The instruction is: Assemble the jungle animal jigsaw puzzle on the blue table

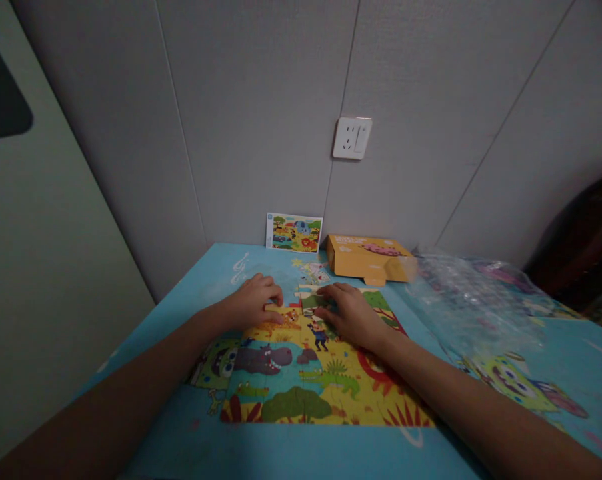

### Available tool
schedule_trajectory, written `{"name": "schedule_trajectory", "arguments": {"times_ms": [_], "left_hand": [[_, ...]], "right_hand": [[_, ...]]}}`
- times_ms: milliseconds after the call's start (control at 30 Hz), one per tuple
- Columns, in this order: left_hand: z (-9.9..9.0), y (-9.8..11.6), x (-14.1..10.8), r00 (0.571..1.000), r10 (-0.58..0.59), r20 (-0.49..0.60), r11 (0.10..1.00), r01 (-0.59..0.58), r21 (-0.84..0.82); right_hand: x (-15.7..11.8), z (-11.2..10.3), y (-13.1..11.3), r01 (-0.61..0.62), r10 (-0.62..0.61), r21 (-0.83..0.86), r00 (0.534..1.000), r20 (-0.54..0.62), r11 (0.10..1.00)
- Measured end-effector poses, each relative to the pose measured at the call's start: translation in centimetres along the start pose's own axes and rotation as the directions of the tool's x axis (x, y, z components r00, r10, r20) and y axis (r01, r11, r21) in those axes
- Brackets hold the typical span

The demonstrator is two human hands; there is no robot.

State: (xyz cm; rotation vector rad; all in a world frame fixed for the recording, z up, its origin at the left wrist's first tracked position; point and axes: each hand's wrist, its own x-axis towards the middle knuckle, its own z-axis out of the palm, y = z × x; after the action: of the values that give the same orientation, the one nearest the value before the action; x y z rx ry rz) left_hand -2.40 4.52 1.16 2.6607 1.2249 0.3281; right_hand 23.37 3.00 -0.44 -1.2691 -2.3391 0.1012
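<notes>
- Cardboard jigsaw w/ cartoon animals lies flat on blue desk, mostly put together; top edge unfinished.
- Left hand palm down at puzzle's upper left corner; fingers curled, tips pressing on the orange-yellow part there. Not gripping anything I can see.
- Right hand palm down on upper right part; fingers stretched flat toward the left hand, tips on a greenish piece at the top edge. Can't tell if that piece is locked in or loose.
- Gap between both sets of fingertips is small; greenish piece sits in it.
- Just beyond the fingers: a few loose pieces on desk.
- Further back, vs. wall: ref. picture card standing upright; orange box to its right, flap open.
- Right of right-hand fingers: crumpled clear plastic bag on desk.
- Wall socket above, well apart from the hands.
</notes>
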Motion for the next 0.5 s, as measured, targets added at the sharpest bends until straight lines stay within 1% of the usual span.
{"name": "schedule_trajectory", "arguments": {"times_ms": [67,133,233,333,400,433,500], "left_hand": [[0.3,0.6,0.0,0.998,0.048,-0.047,0.998,-0.050,-0.047],[0.6,1.1,-0.1,0.993,0.070,-0.091,0.992,-0.079,-0.102],[1.1,1.8,-0.1,0.984,0.096,-0.152,0.979,-0.121,-0.163],[1.4,2.4,0.0,0.962,0.129,-0.243,0.964,-0.179,-0.196],[1.3,2.4,0.1,0.933,0.127,-0.337,0.958,-0.203,-0.203],[1.1,2.4,0.2,0.913,0.103,-0.396,0.959,-0.197,-0.204],[0.5,1.9,0.3,0.851,0.011,-0.526,0.966,-0.145,-0.215]], "right_hand": [[0.0,-0.1,-0.1,0.054,-0.053,0.055,0.998,-0.031,0.997],[-0.1,-0.4,-0.4,0.149,-0.144,0.112,0.988,-0.049,0.982],[-0.3,-0.7,-1.0,0.293,-0.287,0.193,0.956,-0.060,0.936],[-0.4,-0.7,-1.4,0.378,-0.372,0.225,0.925,-0.070,0.898],[-0.5,-0.8,-1.5,0.394,-0.382,0.208,0.919,-0.096,0.895],[-0.5,-0.8,-1.5,0.386,-0.370,0.191,0.922,-0.118,0.902],[-0.5,-0.9,-1.5,0.349,-0.325,0.151,0.931,-0.167,0.925]]}}
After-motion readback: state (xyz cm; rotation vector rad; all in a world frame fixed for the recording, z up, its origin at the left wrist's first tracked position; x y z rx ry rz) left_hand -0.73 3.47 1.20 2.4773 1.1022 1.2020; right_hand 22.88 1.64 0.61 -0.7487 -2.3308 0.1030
